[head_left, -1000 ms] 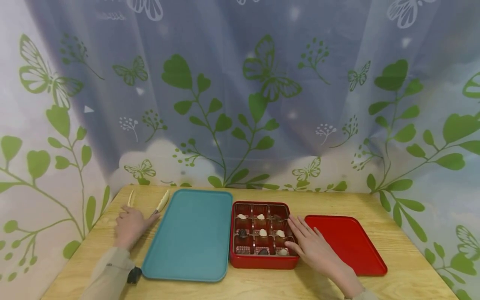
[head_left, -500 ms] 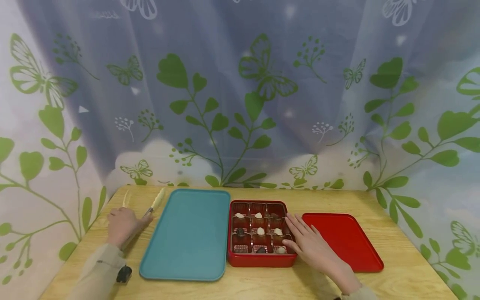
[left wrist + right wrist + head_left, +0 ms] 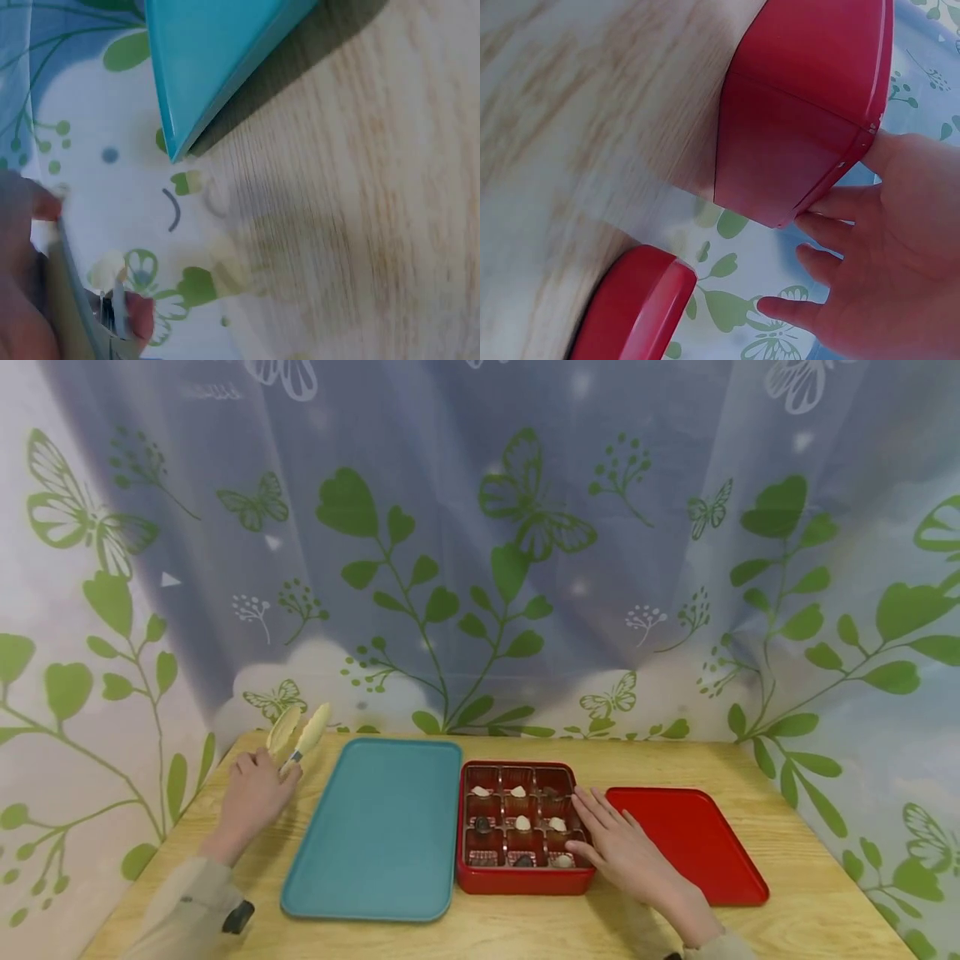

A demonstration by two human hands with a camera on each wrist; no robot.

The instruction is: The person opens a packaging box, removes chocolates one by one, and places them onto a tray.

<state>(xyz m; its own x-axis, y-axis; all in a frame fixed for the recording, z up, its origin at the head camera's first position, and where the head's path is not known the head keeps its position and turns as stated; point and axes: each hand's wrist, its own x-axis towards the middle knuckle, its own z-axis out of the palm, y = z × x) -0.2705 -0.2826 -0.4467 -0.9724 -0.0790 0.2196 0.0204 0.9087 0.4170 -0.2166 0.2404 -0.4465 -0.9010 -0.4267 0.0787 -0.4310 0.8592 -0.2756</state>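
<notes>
My left hand [image 3: 253,795] holds a pair of tongs with cream-coloured tips [image 3: 312,731], raised at the back left with the two tips spread apart. In the left wrist view the tongs' arm [image 3: 71,300] shows between fingers and thumb, partly cut off by the frame. My right hand [image 3: 626,853] lies with extended fingers on the right rim of a red box [image 3: 525,882]. From the right wrist view, its fingertips touch the edge of the box wall [image 3: 787,150]. Inside the box, a clear divided insert carries several small white and dark pieces [image 3: 522,822], like chocolates.
A teal tray [image 3: 375,827] lies left of the box, almost against it. To the right is a flat red lid [image 3: 686,843], partly behind my right hand. The wooden table [image 3: 525,931] ends at a patterned curtain [image 3: 480,610].
My left hand has lifted the tongs off the table, moving up and forward, and their tips now stand closer together. My right hand stays on the box rim.
</notes>
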